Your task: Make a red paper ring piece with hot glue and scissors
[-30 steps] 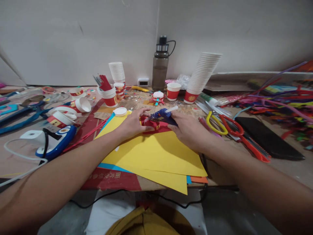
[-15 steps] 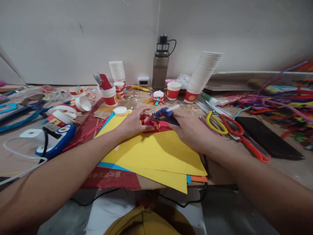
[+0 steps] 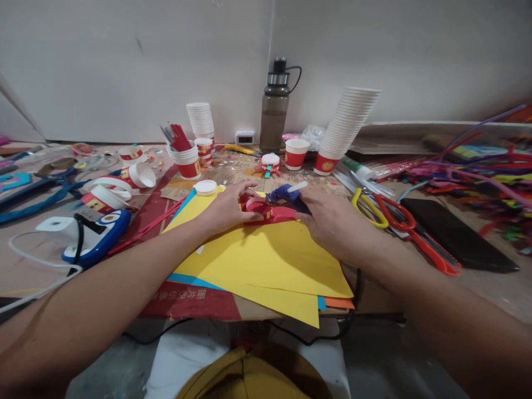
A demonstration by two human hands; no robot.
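My right hand is closed round a dark blue hot glue gun, with a white glue stick poking out of its back end. The gun's nozzle points left, toward my left hand. The fingers of that hand curl round a red cut paper cup piece, which rests on a red paper strip. Beneath lie yellow paper sheets with blue and orange sheets under them. Whether the nozzle touches the red piece I cannot tell. A white paper disc lies beyond my left wrist.
Behind stand a water bottle, a tall paper cup stack and a cup holding sticks. Scissors and a black flat case lie right, near coloured pipe cleaners. Cut cups and a blue-white device lie left.
The glue gun has shifted slightly to the right along with my right hand, uncovering more of the red piece. My left hand keeps its grip, and the whole view has moved a little.
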